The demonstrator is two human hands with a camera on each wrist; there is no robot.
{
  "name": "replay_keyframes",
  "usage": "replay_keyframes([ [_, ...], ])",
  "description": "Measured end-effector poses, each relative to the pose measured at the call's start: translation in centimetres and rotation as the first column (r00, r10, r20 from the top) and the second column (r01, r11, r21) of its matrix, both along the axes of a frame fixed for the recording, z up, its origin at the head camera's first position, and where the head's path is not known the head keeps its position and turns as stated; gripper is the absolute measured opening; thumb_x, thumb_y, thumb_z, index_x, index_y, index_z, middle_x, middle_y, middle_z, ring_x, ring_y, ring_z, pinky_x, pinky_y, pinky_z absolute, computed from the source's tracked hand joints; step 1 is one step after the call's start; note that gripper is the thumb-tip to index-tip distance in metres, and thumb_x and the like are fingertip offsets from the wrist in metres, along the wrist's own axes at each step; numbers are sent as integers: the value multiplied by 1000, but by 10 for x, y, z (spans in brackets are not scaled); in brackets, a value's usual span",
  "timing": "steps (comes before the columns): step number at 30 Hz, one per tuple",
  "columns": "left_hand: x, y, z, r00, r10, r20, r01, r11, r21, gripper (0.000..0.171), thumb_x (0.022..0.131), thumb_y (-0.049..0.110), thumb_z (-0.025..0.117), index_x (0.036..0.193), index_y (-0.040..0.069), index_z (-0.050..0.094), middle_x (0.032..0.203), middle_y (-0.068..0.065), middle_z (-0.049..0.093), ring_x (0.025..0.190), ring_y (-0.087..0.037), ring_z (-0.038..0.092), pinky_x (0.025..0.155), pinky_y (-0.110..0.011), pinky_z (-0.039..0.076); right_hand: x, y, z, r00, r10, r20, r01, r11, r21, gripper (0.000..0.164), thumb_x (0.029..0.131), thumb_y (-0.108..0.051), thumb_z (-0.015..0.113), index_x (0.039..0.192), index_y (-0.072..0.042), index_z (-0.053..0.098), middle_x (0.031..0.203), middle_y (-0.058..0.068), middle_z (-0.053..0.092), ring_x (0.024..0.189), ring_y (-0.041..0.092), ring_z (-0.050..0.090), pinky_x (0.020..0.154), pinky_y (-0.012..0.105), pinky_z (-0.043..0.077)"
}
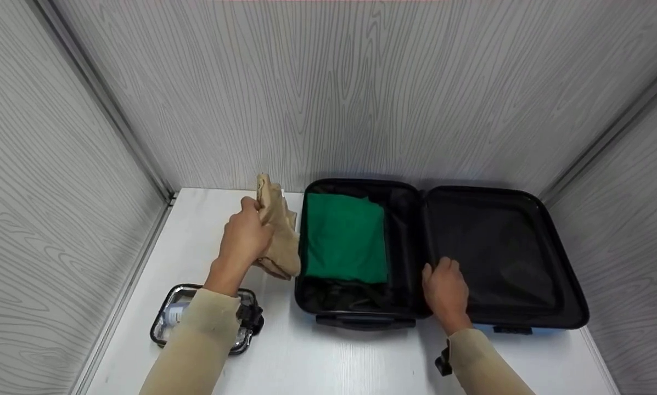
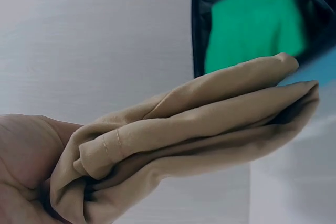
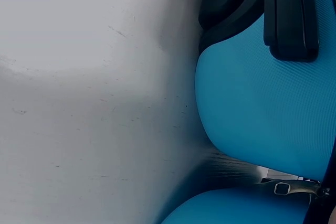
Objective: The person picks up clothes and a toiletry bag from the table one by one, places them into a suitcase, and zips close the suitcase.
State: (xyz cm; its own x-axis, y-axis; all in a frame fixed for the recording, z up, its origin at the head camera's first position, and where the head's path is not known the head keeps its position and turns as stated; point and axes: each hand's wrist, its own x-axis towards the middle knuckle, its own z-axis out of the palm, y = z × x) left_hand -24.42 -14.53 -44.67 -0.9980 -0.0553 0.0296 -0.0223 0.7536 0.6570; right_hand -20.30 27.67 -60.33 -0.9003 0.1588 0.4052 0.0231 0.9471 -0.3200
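My left hand point(image 1: 246, 230) grips a folded tan garment point(image 1: 280, 236), raised just left of the open suitcase point(image 1: 301, 296). In the left wrist view the tan garment point(image 2: 210, 129) shows its stacked folds and a double line of stitching, with part of the left hand point(image 2: 26, 166) at its near end. A green folded cloth point(image 1: 346, 238) lies in the left half of the suitcase. My right hand point(image 1: 447, 293) holds the suitcase's inner rim near the hinge, its fingers curled over the edge. The right wrist view shows the blue outer shell point(image 3: 262, 93).
A small clear-topped bag point(image 1: 169, 315) with a bottle inside sits at the front left, partly hidden by the left sleeve. The suitcase's black-lined right half point(image 1: 498, 252) lies flat on the white table point(image 1: 333, 362). Wood-grain panels point(image 1: 328, 93) enclose the back and sides.
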Motion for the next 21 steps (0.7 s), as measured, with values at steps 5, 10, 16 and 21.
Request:
replay_keyframes([
  [5,2,15,13,998,-24,-55,25,1000,11,48,97,14,66,138,-3,48,109,-34,72,88,-44,74,67,-50,58,-1,0,-1,1000,2,-17,-2,1000,8,33,105,-20,64,99,11,57,85,25,56,59,37,57,53,54,53],
  [10,3,32,21,995,-45,-92,47,999,20,46,97,13,66,137,-1,49,105,-32,73,82,-41,74,62,-46,56,-1,0,-1,999,0,-35,0,1000,16,32,104,-19,66,98,11,57,83,25,55,58,37,56,53,54,53],
  [16,1,54,21,994,-64,-89,67,997,38,45,97,15,67,136,1,50,106,-29,73,84,-38,73,66,-47,57,-1,1,-2,999,0,-48,1,1000,12,32,104,-19,66,97,10,58,83,24,56,58,37,57,53,54,53],
  [21,-2,71,15,992,-86,-94,93,992,79,43,98,18,68,134,3,50,108,-28,73,88,-38,73,70,-49,58,-1,2,-2,999,6,-54,-4,1000,29,32,104,-19,66,98,11,58,82,25,56,59,39,58,54,55,54],
])
